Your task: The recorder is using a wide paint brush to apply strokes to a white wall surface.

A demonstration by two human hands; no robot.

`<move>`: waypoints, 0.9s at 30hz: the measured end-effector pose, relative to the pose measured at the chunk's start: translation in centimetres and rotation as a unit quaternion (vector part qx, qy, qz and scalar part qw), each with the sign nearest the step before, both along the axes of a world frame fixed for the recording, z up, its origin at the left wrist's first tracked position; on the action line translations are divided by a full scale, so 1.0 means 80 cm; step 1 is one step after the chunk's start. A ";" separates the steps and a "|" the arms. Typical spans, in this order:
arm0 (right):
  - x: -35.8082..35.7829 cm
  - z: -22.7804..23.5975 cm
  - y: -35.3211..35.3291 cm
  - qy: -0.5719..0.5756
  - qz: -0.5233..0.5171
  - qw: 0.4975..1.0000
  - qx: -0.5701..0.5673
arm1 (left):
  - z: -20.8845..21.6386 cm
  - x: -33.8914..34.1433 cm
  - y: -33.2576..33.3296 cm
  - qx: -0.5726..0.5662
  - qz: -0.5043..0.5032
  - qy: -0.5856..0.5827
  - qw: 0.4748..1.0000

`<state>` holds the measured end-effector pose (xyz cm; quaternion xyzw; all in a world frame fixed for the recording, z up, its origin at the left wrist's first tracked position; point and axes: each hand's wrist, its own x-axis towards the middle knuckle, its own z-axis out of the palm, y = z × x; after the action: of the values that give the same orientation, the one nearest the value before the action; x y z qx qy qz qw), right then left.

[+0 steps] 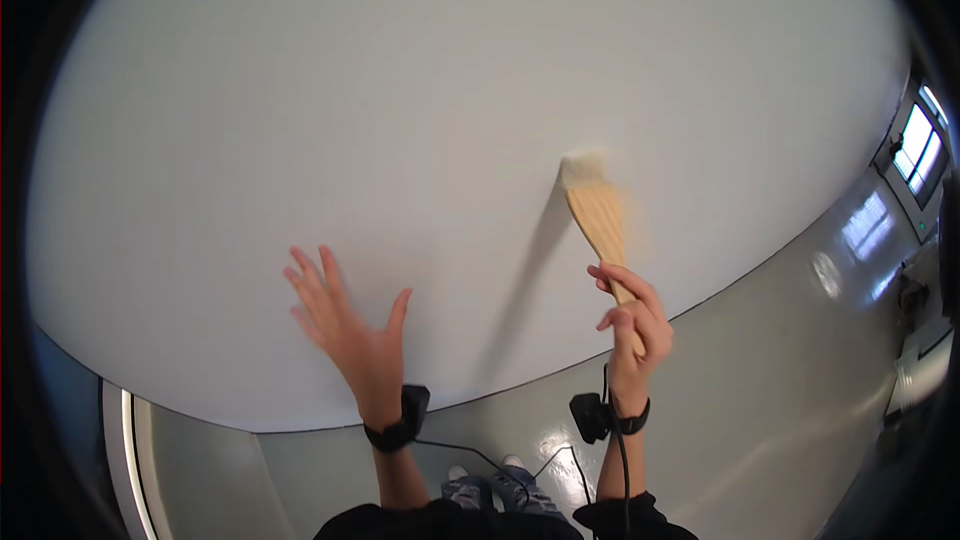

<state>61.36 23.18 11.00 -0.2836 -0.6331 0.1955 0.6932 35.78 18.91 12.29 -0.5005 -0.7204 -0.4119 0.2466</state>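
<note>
A flat wooden brush [597, 220] with pale bristles is in my right hand [637, 325], its handle gripped between thumb and fingers. The bristle end points away from me and meets, or nearly meets, a broad white wall surface [450, 90]. A long shadow of the brush runs down and to the left on the white. My left hand [350, 325] has its fingers spread and holds nothing. It is in front of the lower left part of the white surface; whether it touches is unclear.
Dark bands with small black boxes [592, 418] sit on both wrists, with thin cables [480, 452] hanging between them. Below lies a glossy grey floor [730, 420], with my shoes on it. A window [917, 148] is at the far right, and a pale vertical frame [128, 460] at the lower left.
</note>
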 end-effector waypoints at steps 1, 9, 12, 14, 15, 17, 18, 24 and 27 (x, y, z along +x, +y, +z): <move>-0.002 -0.009 0.007 -0.002 0.007 1.000 0.002 | -0.004 -0.011 0.008 -0.001 -0.025 -0.027 0.999; 0.007 -0.083 -0.011 -0.016 0.020 0.994 -0.107 | -0.030 -0.016 0.017 -0.014 -0.010 -0.024 1.000; 0.016 -0.105 -0.015 -0.001 0.029 0.986 -0.167 | -0.028 -0.008 0.026 -0.007 -0.013 -0.015 1.000; 0.021 -0.115 -0.014 0.006 0.031 0.982 -0.189 | -0.030 -0.005 0.033 0.000 -0.018 -0.014 1.000; 0.024 -0.119 -0.014 0.020 0.033 0.974 -0.223 | -0.031 -0.005 0.036 0.001 -0.010 -0.015 1.000; 0.033 -0.121 -0.012 0.031 0.035 0.964 -0.261 | -0.033 -0.005 0.041 -0.002 -0.001 -0.020 1.000; 0.038 -0.116 -0.011 0.034 0.037 0.967 -0.249 | -0.032 -0.004 0.043 -0.001 -0.002 -0.021 1.000; 0.093 -0.041 -0.010 0.069 -0.002 0.991 -0.114 | -0.018 0.000 0.042 -0.003 0.001 -0.061 0.998; 0.119 -0.006 0.005 0.095 0.023 0.995 0.028 | -0.029 -0.009 0.033 0.009 -0.007 -0.059 0.998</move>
<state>70.86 23.62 10.54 -0.2296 -0.5757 0.2199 0.7533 35.05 21.57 9.95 -0.4778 -0.7265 -0.4491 0.2055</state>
